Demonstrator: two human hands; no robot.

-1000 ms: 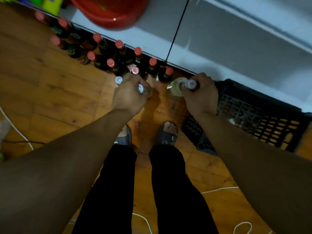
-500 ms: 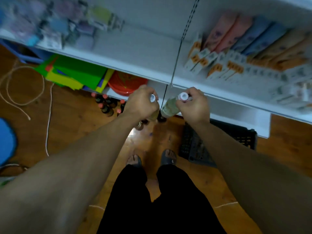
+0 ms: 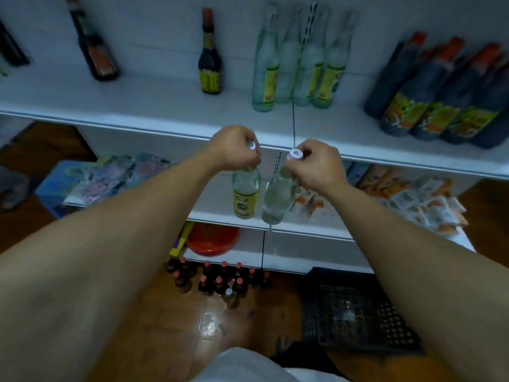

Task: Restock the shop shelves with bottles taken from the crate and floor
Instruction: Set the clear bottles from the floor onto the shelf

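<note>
The left hand (image 3: 237,147) is curled tight round the neck of a clear bottle (image 3: 246,194) with a yellow label, which hangs upright below the fist with its white cap (image 3: 252,145) showing between the fingers. The right hand (image 3: 316,164) pinches the neck of a second clear bottle (image 3: 278,199) just under its cap; this one hangs slightly tilted. The two bottles are side by side in the air, in front of the white shelf (image 3: 165,106) edge. Four similar bottles (image 3: 297,59) stand on that shelf. Red-capped dark bottles (image 3: 220,279) cluster on the floor near the black crate (image 3: 352,307).
</note>
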